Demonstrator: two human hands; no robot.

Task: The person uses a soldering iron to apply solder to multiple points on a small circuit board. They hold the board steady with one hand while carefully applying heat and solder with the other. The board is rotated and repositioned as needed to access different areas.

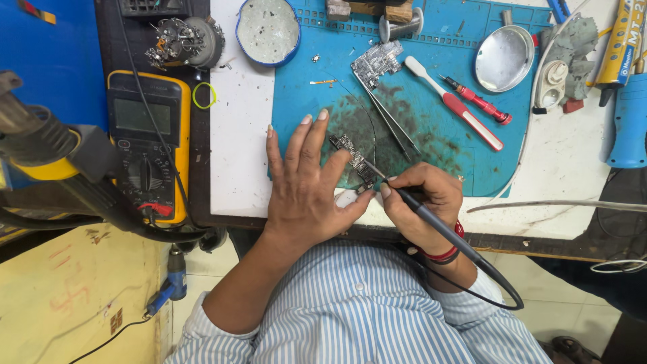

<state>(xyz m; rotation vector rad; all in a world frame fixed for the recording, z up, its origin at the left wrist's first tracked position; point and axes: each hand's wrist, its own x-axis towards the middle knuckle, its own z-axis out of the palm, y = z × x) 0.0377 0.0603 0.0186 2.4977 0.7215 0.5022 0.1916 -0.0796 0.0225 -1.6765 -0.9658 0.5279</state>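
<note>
Soldering looks to be in hand: the right hand (424, 195) is closed pen-fashion round a soldering iron (431, 219), tip on the narrow circuit board (354, 160) on the blue mat (438, 121) — the left hand (306, 182), fingers spread flat, pins it. Next, I judge, calls for a steady tip.

A white worktop (236, 155) with a dark front edge fills the upper frame, evenly lit. Pale floor tiles (202, 269) show at the bottom. A yellow surface (67, 296) occupies the lower left.
</note>
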